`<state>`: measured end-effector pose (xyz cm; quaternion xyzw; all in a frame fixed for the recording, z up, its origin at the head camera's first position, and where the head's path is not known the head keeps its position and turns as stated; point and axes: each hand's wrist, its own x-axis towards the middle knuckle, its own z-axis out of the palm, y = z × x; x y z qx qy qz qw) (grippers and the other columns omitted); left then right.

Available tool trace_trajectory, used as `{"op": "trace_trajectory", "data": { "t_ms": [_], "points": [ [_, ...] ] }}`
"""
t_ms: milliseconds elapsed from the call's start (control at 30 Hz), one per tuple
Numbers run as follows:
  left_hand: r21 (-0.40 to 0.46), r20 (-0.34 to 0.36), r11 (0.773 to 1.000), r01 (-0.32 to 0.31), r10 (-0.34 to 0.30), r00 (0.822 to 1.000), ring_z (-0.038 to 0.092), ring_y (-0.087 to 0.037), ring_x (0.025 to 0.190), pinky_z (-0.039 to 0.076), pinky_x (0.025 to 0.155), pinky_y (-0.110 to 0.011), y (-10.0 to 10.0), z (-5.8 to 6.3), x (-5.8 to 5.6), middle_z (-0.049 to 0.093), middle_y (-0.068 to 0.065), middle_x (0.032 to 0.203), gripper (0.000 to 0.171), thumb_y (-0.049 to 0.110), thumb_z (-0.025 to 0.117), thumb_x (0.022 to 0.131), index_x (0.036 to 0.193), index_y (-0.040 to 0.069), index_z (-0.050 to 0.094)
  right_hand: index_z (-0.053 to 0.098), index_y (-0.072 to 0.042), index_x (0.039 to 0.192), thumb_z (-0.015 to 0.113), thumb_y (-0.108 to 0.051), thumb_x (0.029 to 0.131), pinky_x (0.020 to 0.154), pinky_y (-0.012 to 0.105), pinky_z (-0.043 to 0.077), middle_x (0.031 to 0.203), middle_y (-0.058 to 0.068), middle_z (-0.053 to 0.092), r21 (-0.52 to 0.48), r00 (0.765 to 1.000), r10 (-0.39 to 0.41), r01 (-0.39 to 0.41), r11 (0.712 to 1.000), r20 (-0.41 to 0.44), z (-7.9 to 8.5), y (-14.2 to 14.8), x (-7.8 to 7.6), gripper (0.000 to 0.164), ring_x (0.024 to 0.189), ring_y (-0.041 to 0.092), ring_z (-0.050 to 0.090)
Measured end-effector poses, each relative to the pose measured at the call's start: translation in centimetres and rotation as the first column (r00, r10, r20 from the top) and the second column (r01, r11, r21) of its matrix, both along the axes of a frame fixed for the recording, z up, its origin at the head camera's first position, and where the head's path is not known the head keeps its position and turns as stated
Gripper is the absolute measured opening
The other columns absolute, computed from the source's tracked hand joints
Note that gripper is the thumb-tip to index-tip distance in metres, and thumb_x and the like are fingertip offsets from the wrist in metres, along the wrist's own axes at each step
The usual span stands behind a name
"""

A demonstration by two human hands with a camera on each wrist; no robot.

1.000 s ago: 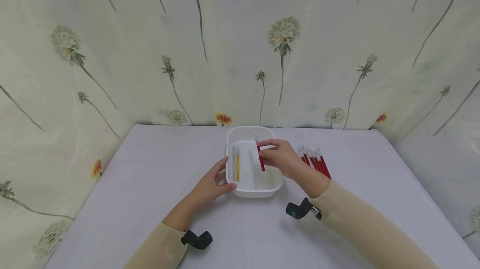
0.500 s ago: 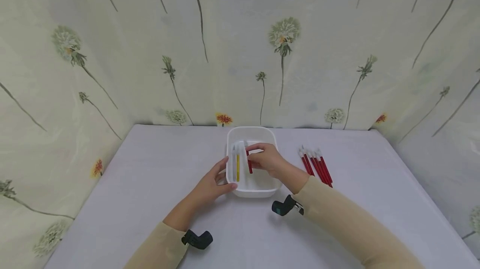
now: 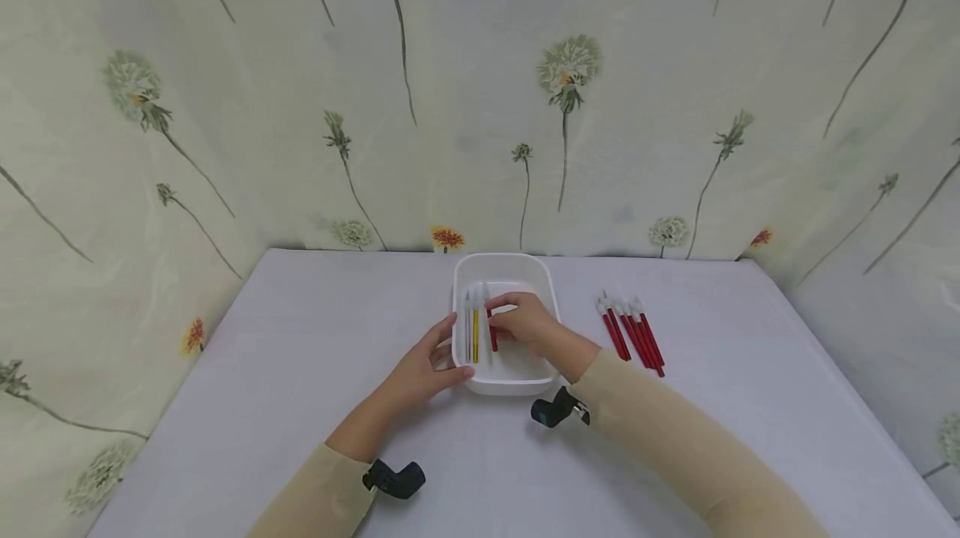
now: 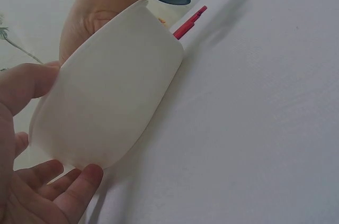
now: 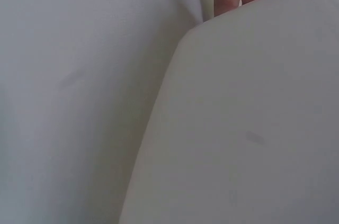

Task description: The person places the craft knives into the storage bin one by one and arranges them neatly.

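In the head view, a white plastic tray (image 3: 517,371) stands on the table. My left hand (image 3: 422,367) grips its near left corner; the left wrist view shows the thumb at the rim and fingers against the wall (image 4: 111,86). Inside the tray, my right hand (image 3: 525,323) pinches a slim red pen-like stick (image 3: 493,341) with a pale cap, partly covered by the fingers. Just left of it lie a yellow stick (image 3: 476,338) and a silvery-white one (image 3: 468,336), side by side. Mostly the tray's outer wall (image 5: 238,118) fills the right wrist view.
Right of the tray, several red capped sticks (image 3: 637,334) lie loosely bunched on the white-covered table (image 3: 337,305). Behind the table hangs a flower-printed cloth (image 3: 465,88). A small black camera (image 3: 558,407) is worn at the right wrist, another (image 3: 395,480) at the left.
My right hand has moved left across the tray with the red stick, bringing it beside the yellow one. More of the red bunch on the table shows now. The left hand stays put.
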<state>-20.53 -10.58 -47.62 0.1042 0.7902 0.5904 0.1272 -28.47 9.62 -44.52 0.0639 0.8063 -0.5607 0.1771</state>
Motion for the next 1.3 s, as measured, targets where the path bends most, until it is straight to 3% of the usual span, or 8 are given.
{"op": "trace_trajectory", "data": {
  "t_ms": [300, 900, 1300],
  "points": [
    [0.007, -0.006, 1.0, 0.002, -0.002, 1.0, 0.041, -0.035, 0.141, 0.047, 0.105, -0.047, 0.0, -0.2, -0.1, 0.032, -0.013, 0.161, 0.091, 0.023, 0.08, 0.088, 0.16, 0.021, 0.025, 0.068, -0.006, 0.124, 0.067, -0.004, 0.092, 0.066, 0.023, 0.055, 0.12, 0.015, 0.064, 0.017, 0.999, 0.027, -0.027, 0.999, 0.026, -0.7, -0.1, -0.2, 0.032, 0.078, 0.017, 0.064],
    [0.001, -0.006, 1.0, 0.0, 0.0, 1.0, 0.041, -0.033, 0.142, 0.048, 0.104, -0.045, 0.1, -0.2, 0.0, 0.031, -0.01, 0.162, 0.091, 0.023, 0.079, 0.088, 0.16, 0.022, 0.023, 0.067, -0.006, 0.124, 0.066, -0.005, 0.094, 0.073, 0.027, 0.059, 0.122, 0.015, 0.064, 0.048, 1.0, 0.023, -0.023, 0.999, -0.009, -1.2, -0.6, 0.1, 0.03, 0.08, 0.018, 0.066],
    [0.021, -0.02, 1.0, 0.01, -0.01, 1.0, 0.041, -0.033, 0.142, 0.048, 0.103, -0.044, 0.1, -0.5, -0.1, 0.031, -0.009, 0.162, 0.09, 0.02, 0.078, 0.089, 0.16, 0.021, 0.023, 0.069, -0.005, 0.122, 0.069, -0.003, 0.092, 0.069, 0.026, 0.059, 0.116, 0.015, 0.066, 0.042, 1.0, 0.027, -0.027, 0.999, -0.009, -1.9, -0.6, -0.2, 0.03, 0.077, 0.017, 0.066]
  ]
}}
